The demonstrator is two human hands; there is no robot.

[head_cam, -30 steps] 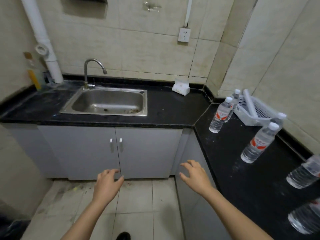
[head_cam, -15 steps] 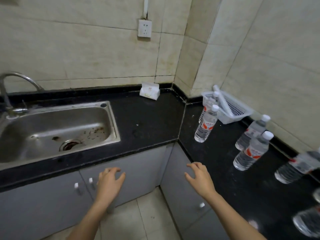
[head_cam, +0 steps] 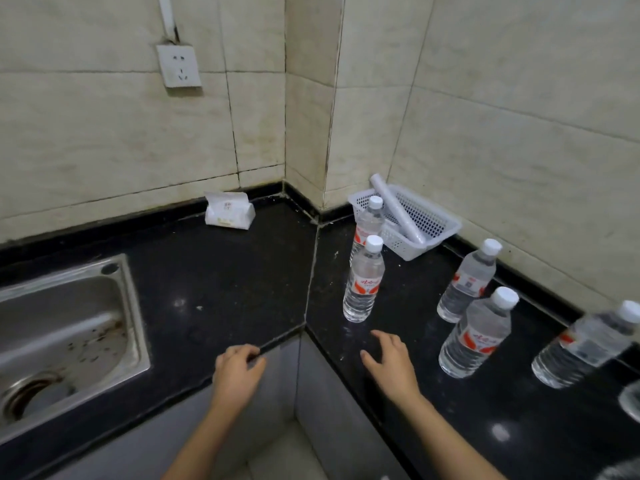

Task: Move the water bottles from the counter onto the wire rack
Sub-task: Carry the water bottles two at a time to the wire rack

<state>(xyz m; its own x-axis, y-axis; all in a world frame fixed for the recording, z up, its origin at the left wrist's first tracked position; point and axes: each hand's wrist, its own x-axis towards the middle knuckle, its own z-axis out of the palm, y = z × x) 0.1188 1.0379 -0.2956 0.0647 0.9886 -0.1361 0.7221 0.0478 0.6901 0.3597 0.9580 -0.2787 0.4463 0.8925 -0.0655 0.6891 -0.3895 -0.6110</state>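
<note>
Several clear water bottles with white caps and red labels stand on the black counter (head_cam: 225, 289). The nearest bottle (head_cam: 363, 282) stands just beyond my right hand (head_cam: 391, 365), with a second bottle (head_cam: 369, 223) behind it. To the right stand a front bottle (head_cam: 474, 337), a back bottle (head_cam: 467, 282) and a blurred bottle (head_cam: 585, 344) at the frame edge. My right hand hovers over the counter, fingers spread, holding nothing. Over the counter's inner corner edge, my left hand (head_cam: 237, 372) is loosely curled and empty. No wire rack is in view.
A white plastic basket (head_cam: 426, 220) with a white tube lying in it sits in the corner against the wall. A white tissue pack (head_cam: 228, 211) lies near the back wall. A steel sink (head_cam: 59, 337) is set into the counter at left. A wall socket (head_cam: 178, 65) is above.
The view has moved closer and turned right toward the corner. Both hands have risen from in front of the cabinet doors to the counter edge, the right one now near the closest bottle.
</note>
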